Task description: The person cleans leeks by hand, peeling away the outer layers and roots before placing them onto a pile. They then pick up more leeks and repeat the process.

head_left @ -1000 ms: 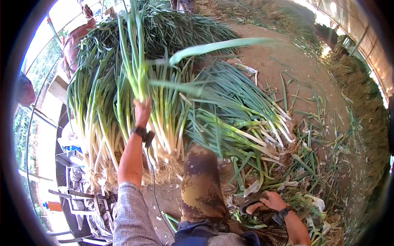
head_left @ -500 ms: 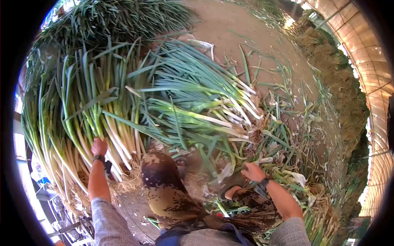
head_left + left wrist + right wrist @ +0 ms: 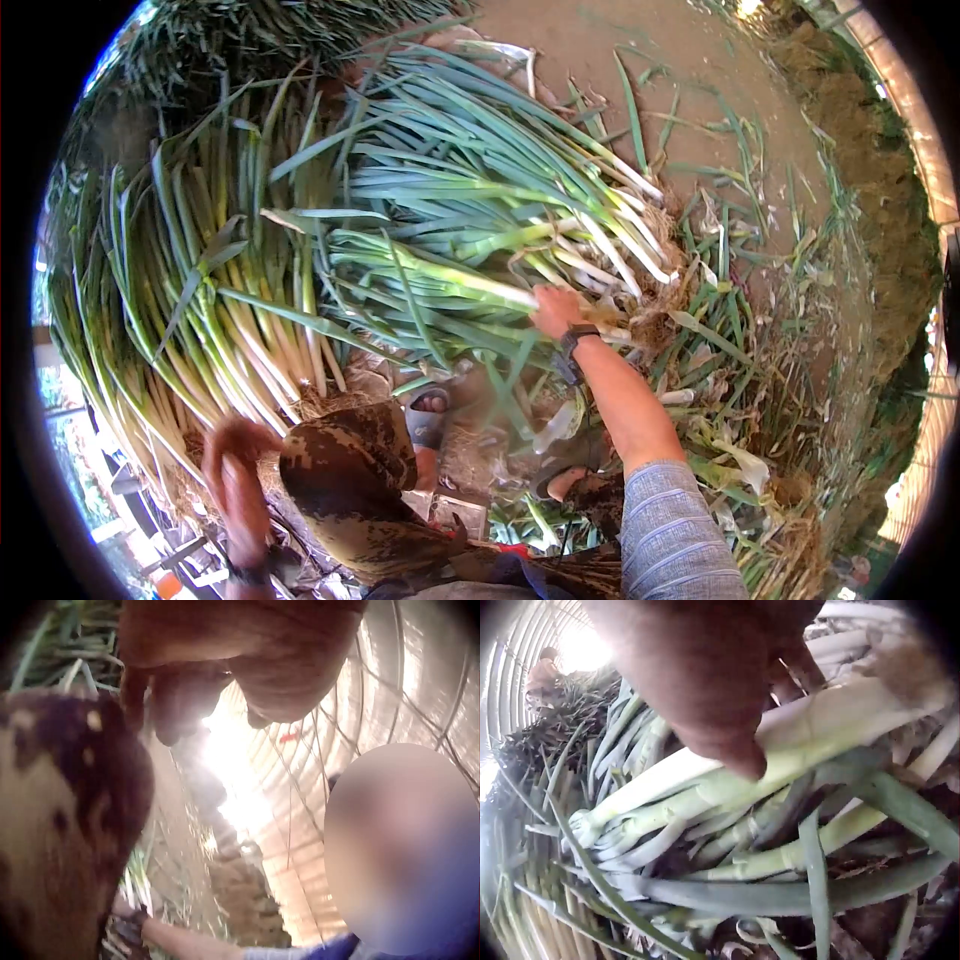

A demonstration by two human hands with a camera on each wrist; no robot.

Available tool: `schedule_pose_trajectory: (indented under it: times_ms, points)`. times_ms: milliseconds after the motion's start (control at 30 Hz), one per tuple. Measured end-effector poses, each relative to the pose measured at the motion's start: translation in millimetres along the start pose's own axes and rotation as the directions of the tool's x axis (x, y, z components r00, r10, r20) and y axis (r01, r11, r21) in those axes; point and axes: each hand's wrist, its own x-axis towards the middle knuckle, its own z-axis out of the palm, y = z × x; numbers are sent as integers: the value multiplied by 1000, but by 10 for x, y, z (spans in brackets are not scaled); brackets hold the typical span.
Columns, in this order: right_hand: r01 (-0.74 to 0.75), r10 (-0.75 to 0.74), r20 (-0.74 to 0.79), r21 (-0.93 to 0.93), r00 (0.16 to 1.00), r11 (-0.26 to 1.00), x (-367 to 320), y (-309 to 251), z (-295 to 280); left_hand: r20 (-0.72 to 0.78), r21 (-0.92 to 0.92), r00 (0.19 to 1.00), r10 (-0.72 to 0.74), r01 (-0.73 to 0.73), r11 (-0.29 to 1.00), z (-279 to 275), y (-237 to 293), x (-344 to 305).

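Long green onions lie in a loose pile (image 3: pixel 450 200) on the ground, white root ends toward the right. My right hand (image 3: pixel 558 312) is on one thick white stalk (image 3: pixel 490 288) at the near side of that pile; in the right wrist view the hand (image 3: pixel 712 697) has its thumb and fingers round the pale stalk (image 3: pixel 810 757). A second row of onions (image 3: pixel 240 330) stands at the left, roots toward me. Beside my knee, near those roots, my left hand (image 3: pixel 238 470) is blurred, holding nothing that shows; the left wrist view shows its fingers (image 3: pixel 169 705) loosely bent.
Dark green leaves (image 3: pixel 250 40) are heaped at the far left. Trimmed leaves and peelings (image 3: pixel 740 400) litter the ground at the right. My camouflage-covered knee (image 3: pixel 345 470) and sandalled foot (image 3: pixel 428 415) are between the hands. Another person (image 3: pixel 544 679) is in the background.
My left hand has let go of the onions in the left row and drawn back toward my knee. My right hand has moved forward from beside my foot and taken hold of a stalk.
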Motion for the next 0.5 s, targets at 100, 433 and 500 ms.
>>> schedule_pose_trajectory:
  times_ms: [100,433,500]
  points:
    - [16,-82,447,151,891,988,-387,82,14,416,491,871,264,-459,741,314,10,-125]
    - [-389,393,350,-85,850,917,-1560,1632,-79,529,522,707,470,-707,477,325,-216,-92]
    - [-107,99,-57,-150,993,983,-1726,1651,-259,490,566,764,419,-645,513,361,-149,-126]
